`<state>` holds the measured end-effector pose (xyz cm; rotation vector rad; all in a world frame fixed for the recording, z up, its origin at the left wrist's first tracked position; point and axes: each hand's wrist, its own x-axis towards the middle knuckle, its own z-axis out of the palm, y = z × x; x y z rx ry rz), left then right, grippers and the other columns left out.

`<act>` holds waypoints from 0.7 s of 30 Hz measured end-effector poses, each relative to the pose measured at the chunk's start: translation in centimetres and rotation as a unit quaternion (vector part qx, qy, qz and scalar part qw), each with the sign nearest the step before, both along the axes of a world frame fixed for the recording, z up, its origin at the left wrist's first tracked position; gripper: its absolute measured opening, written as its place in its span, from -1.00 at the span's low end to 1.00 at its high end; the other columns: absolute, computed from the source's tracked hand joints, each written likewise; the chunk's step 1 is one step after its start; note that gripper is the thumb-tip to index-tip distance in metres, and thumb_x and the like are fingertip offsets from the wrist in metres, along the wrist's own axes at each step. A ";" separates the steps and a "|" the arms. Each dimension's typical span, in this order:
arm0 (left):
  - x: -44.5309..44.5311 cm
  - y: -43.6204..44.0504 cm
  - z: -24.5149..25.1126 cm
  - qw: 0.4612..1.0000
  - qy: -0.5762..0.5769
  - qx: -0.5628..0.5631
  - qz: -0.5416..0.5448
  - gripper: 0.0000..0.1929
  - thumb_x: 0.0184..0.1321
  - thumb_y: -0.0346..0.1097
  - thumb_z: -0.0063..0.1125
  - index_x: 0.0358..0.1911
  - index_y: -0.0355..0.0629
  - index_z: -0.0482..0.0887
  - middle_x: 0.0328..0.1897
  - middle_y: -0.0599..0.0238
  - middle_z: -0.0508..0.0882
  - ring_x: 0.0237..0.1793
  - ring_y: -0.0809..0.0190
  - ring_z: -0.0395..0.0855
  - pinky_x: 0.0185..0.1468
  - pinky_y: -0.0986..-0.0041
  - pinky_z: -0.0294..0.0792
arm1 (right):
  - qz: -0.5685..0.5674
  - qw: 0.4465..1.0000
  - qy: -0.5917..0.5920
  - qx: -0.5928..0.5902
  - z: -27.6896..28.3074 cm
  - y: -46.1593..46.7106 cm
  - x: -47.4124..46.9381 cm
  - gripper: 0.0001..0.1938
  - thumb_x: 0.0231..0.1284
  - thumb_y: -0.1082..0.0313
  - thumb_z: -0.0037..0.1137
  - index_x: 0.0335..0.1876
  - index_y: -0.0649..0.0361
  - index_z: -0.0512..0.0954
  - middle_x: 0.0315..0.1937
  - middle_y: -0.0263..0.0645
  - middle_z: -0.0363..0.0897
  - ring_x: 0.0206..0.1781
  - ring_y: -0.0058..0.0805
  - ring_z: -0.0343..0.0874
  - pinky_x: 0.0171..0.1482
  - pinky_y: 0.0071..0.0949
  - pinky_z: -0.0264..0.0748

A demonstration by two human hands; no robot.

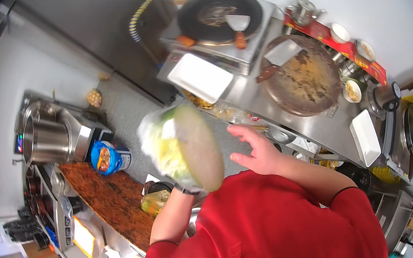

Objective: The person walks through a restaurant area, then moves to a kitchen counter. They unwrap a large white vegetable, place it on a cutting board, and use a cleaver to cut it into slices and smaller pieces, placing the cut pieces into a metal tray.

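Observation:
My left hand (200,194), mostly hidden, carries a clear plastic bag of pale leafy vegetables (173,152); its forearm, with a dark wristband, rises from below. Against the bag lies a large, pale, oblong thing (201,148), blurred, its kind unclear. To the right of it my right hand (253,148) is held in the air with fingers apart, holding nothing. Beyond my hands stands a steel counter. On it are a white rectangular tray (200,78), a round chopping board (309,84) with a cleaver (284,52) on it, and a flat black pan (204,12) holding a wooden-handled scraper (238,23).
To the left stands a steel stockpot (48,141). A brown marbled worktop (111,203) holds a blue bag (104,157) and a yellowish plastic bag (155,201). Small bowls (339,33), a kettle (304,12) and another white tray (365,137) are at the right. Grey floor shows between the counters.

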<state>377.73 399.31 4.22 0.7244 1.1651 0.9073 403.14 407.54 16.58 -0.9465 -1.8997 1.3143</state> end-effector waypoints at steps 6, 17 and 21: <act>19.9 12.9 2.5 0.904 -0.364 -0.133 -0.181 -0.52 0.50 0.08 -0.09 0.30 -0.07 0.45 0.19 0.14 0.60 0.04 0.04 0.67 0.05 0.14 0.61 | -0.136 0.972 -0.051 0.185 -1.0 3.9 15.1 -0.48 0.15 0.29 0.39 0.25 0.18 0.53 0.24 -0.07 0.47 0.24 -0.02 0.53 0.24 -0.19 0.54; 35.8 22.5 0.8 0.765 -0.490 -0.308 -0.282 -0.47 0.58 0.12 -0.23 0.42 -0.03 0.39 0.40 0.13 0.53 0.30 0.04 0.59 0.37 0.07 0.45 | -0.403 0.911 -0.080 -0.016 -3.9 8.2 27.8 -0.57 0.13 0.33 0.34 0.15 0.13 0.54 0.07 -0.12 0.53 0.02 -0.11 0.63 -0.02 -0.23 0.60; 36.8 25.8 -4.1 0.614 -0.558 -0.473 -0.296 -0.37 0.54 0.24 -0.31 0.52 0.07 0.29 0.58 0.12 0.38 0.53 -0.02 0.34 0.57 0.02 0.20 | -0.440 0.871 -0.220 -0.011 -5.5 11.4 28.9 -0.75 0.14 0.35 0.20 -0.05 0.12 0.61 -0.06 -0.12 0.62 -0.03 -0.03 0.66 -0.02 -0.15 0.59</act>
